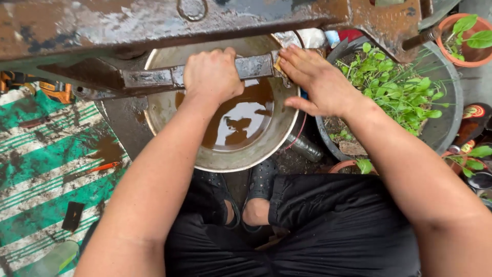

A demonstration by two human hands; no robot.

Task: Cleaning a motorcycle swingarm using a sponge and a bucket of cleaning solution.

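My left hand (211, 75) is clenched around a rusty flat metal bar (154, 78) that juts from a large rusted metal frame (128, 23). My right hand (318, 82) lies flat against the bar's end, its fingers pressing a small yellowish pad (277, 63) onto the metal. Under both hands sits a round metal basin (225, 159) holding brown, rusty water (241, 115). My knees in black trousers and my black perforated shoes (261, 179) are just below the basin.
A grey tub of green seedlings (394, 87) stands at the right, with terracotta pots (469, 41) around it. A green and white striped mat (41, 154) covers the wet ground at the left, with an orange-handled tool (100, 167) and an orange power tool (54, 90) on it.
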